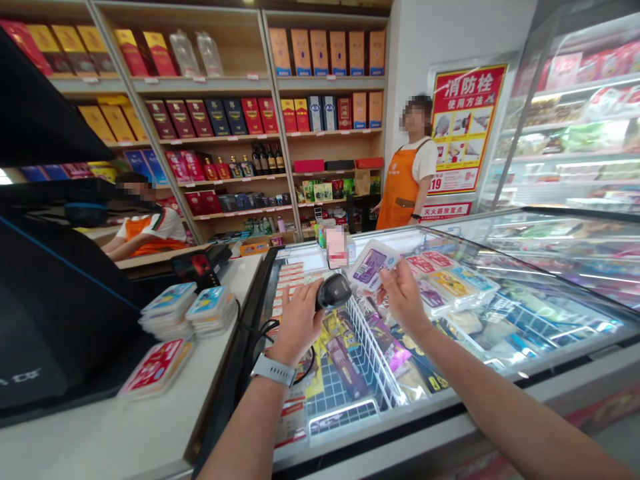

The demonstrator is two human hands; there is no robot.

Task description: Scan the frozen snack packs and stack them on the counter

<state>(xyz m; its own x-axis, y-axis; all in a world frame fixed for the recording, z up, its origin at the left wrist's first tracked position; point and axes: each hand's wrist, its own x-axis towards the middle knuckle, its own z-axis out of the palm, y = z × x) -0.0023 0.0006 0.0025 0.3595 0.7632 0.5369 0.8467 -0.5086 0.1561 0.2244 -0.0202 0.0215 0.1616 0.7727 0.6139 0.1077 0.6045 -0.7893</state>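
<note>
Left hand (295,321): closed, clamped around a black handheld barcode scanner (334,292), raised at 12 o'clock.
Right hand (403,299): partly closed, pinched on a flat purple-labelled packet (373,267), held at 2 o'clock from the scanner.
Below both: a glass-topped chest freezer (540,250).

left hand (295,321) covers most of the grip of a handheld barcode scanner (334,291). both forearms cut off by the bottom edge. packet (373,265) at right hand (403,298): small print unreadable. upright card (336,247) blurred out, contents unknown. glare on the chest freezer (450,415) hides some goods inside. co-worker (400,190) hidden below the waist behind shelving and freezer.
</note>
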